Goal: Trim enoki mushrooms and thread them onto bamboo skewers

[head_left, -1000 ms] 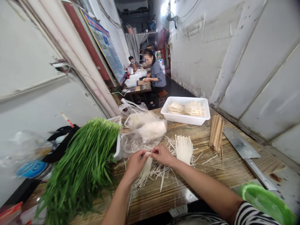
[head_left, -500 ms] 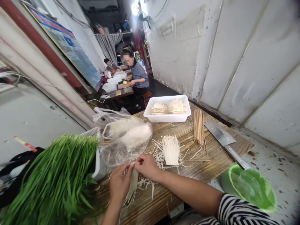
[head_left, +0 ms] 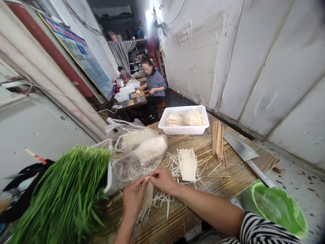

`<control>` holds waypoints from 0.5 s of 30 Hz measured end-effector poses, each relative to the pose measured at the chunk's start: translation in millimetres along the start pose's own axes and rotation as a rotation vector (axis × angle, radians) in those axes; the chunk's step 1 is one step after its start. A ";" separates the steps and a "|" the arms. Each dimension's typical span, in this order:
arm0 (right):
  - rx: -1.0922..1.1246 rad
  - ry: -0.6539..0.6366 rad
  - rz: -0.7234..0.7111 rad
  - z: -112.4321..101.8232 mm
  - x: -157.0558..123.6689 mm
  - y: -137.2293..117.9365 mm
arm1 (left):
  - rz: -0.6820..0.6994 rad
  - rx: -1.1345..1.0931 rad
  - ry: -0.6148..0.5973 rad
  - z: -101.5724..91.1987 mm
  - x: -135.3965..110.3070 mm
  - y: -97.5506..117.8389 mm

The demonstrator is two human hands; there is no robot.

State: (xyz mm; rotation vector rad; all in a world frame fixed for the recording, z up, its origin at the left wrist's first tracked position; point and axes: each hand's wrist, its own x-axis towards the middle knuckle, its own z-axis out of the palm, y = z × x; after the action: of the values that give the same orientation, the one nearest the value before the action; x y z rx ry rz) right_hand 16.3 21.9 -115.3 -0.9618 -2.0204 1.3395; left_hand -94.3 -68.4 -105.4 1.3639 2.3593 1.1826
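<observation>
My left hand (head_left: 133, 200) is closed around a thin bunch of white enoki mushrooms (head_left: 147, 201) that hangs down over the wooden board (head_left: 228, 176). My right hand (head_left: 162, 179) pinches the top end of the same bunch, right beside the left thumb. Loose strands lie scattered under both hands. A neat cut clump of enoki (head_left: 187, 164) lies just right of my right hand.
A big pile of green chives (head_left: 66, 193) lies at the left. A plastic bag of mushrooms (head_left: 138, 152) sits behind my hands. Farther back stand a white tub (head_left: 184, 128), bamboo skewers (head_left: 217, 140), a cleaver (head_left: 245, 156) and a green bowl (head_left: 276, 206). People sit at a far table.
My hands have stayed together on the mushroom bunch. The view swung right and a little down, then steadied; the far person lowered an arm.
</observation>
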 end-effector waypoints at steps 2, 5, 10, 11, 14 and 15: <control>-0.008 0.005 0.018 0.7 0.9 0.5 | 0.010 -0.003 0.011 1.8 -1.0 -0.8; -0.022 0.005 0.053 1.7 2.2 0.8 | 0.018 -0.011 0.046 7.3 -4.1 -3.0; -0.085 -0.011 0.102 1.8 5.7 0.1 | -0.009 -0.050 0.103 18.7 -9.6 -6.9; -0.108 -0.017 0.110 1.5 6.8 0.6 | -0.025 -0.061 0.113 19.9 -10.0 -7.3; -0.192 -0.045 0.128 -0.4 10.8 4.6 | -0.084 -0.086 0.151 18.0 -8.4 -6.1; -0.218 -0.060 0.130 -1.1 12.0 6.6 | -0.105 -0.093 0.167 15.1 -7.2 -4.4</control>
State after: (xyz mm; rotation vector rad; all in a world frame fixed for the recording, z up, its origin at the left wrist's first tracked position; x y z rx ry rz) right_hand 11.6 33.8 -120.5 -1.1806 -2.2173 1.2443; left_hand -85.7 -67.0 -120.2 1.1380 2.4177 1.4054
